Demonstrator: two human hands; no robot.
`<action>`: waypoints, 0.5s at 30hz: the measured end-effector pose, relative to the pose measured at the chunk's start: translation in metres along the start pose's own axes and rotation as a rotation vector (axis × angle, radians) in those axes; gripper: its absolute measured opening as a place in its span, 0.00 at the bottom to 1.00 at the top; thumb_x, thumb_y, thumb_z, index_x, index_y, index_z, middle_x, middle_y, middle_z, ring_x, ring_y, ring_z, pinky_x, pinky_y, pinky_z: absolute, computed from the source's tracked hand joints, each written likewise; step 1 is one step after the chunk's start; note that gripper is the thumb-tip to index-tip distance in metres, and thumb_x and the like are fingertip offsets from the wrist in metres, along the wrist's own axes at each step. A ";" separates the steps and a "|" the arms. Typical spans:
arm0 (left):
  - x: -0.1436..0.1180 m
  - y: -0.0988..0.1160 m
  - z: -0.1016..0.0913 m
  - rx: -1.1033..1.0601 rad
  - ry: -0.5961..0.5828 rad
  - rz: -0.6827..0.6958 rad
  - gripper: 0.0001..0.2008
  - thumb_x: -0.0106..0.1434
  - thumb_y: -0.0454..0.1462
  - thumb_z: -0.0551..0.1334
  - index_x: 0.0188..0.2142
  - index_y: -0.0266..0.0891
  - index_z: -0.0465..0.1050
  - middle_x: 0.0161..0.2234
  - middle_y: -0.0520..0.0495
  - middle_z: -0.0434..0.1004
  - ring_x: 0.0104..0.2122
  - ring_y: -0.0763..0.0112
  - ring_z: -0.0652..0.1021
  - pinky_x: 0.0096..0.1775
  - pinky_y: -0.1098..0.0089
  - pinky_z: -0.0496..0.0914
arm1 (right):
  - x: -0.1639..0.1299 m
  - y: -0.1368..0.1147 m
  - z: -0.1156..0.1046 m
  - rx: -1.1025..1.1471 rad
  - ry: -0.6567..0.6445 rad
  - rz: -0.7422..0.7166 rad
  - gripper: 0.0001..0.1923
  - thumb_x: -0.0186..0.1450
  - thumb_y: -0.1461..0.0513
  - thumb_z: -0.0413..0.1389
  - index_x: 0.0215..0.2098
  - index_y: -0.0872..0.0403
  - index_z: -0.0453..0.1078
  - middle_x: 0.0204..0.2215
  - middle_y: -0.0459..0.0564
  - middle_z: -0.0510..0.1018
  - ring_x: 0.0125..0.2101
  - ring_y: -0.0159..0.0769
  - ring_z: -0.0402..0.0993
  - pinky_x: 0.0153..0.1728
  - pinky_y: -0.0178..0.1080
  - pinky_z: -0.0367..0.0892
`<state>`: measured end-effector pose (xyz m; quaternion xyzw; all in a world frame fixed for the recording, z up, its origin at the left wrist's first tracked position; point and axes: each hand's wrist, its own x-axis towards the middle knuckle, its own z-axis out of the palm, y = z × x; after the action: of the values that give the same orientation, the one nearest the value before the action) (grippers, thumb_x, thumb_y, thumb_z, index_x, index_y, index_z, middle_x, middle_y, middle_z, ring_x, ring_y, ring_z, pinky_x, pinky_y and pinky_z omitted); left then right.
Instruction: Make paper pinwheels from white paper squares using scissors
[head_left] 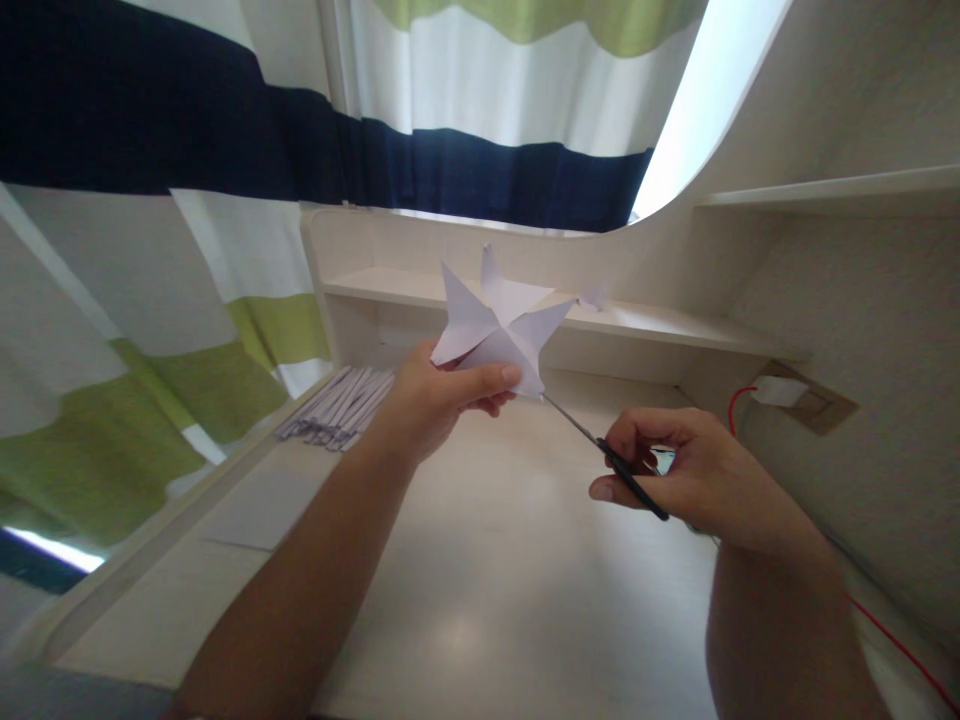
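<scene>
Head view: the left hand (431,405) pinches a folded white paper shape (499,330) by its lower edge, thumb on the near face and fingers (491,405) curled behind, so the spiky points stand clear above the worktop (480,560) and the lower corner is open to the blades. To the right of the paper and lower, the right hand (679,470) is clenched through the black handles of a pair of scissors (600,445), the thin blades angled up so their tip meets the paper's bottom corner. To the left of the paper, a row of paper strips (337,405) lies flat on the worktop, with a flat sheet (262,505) nearer the person. Behind the paper runs a low shelf (645,320); a striped curtain (150,250) hangs beyond. No writing or brand can be read.
</scene>
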<state>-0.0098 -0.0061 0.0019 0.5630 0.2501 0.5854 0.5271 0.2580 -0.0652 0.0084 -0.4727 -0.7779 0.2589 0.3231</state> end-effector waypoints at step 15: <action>-0.001 0.000 0.000 0.090 0.042 0.075 0.12 0.50 0.39 0.79 0.29 0.36 0.82 0.25 0.47 0.81 0.26 0.69 0.80 0.26 0.73 0.75 | -0.001 -0.001 0.000 -0.002 0.008 0.036 0.22 0.55 0.48 0.74 0.22 0.52 0.71 0.19 0.42 0.68 0.22 0.30 0.61 0.22 0.35 0.57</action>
<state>-0.0103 -0.0067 0.0013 0.5827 0.2661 0.6046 0.4734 0.2579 -0.0663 0.0087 -0.4881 -0.7680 0.2622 0.3212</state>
